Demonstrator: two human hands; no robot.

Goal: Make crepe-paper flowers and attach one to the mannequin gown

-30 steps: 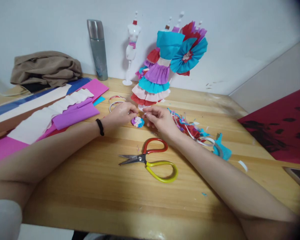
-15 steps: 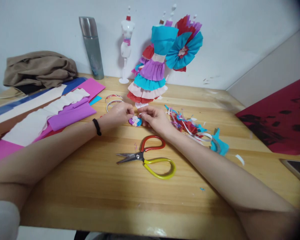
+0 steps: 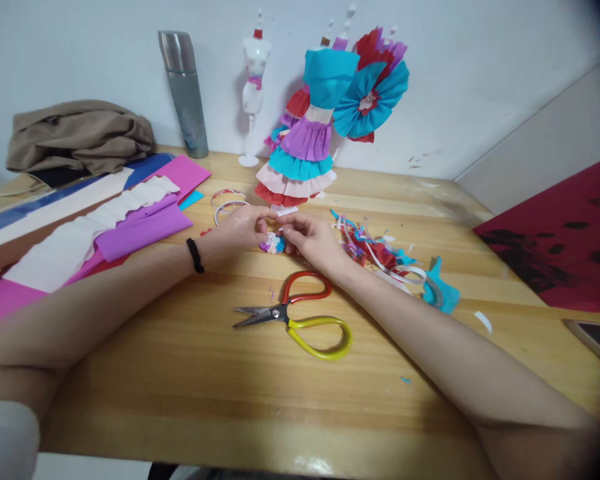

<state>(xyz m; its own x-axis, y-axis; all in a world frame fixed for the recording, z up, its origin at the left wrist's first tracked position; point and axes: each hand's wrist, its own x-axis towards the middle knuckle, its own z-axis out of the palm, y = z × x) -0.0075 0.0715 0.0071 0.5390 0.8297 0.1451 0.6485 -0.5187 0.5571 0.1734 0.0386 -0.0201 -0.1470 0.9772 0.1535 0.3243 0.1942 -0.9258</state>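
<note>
A small pleated paper flower (image 3: pixel 273 245), purple, blue and pale pink with a white centre, sits between my two hands. My left hand (image 3: pixel 246 227) is at its left with the fingers curled; the index finger reaches over to the right fingertips. What it pinches, if anything, is hidden. At the flower's right, my right hand (image 3: pixel 310 235) is closed in a pinch, and a tiny white piece (image 3: pixel 281 230) shows at its fingertips. Its lower fingers are close against the flower's edge. Nearer to me lie scissors (image 3: pixel 279 313) with red and yellow handles, blades slightly apart.
Behind my hands stands a dress form in a tiered paper dress (image 3: pixel 307 140), beside a bare white form (image 3: pixel 254 80) and a bottle (image 3: pixel 185 93). Tape rolls (image 3: pixel 225 193) lie by my left hand. Coloured paper (image 3: pixel 145 230) fills the left; scraps (image 3: pixel 380 253) lie right.
My left index finger has stretched out toward the right fingertips, away from its earlier pinch. My right hand and the flower have barely moved.
</note>
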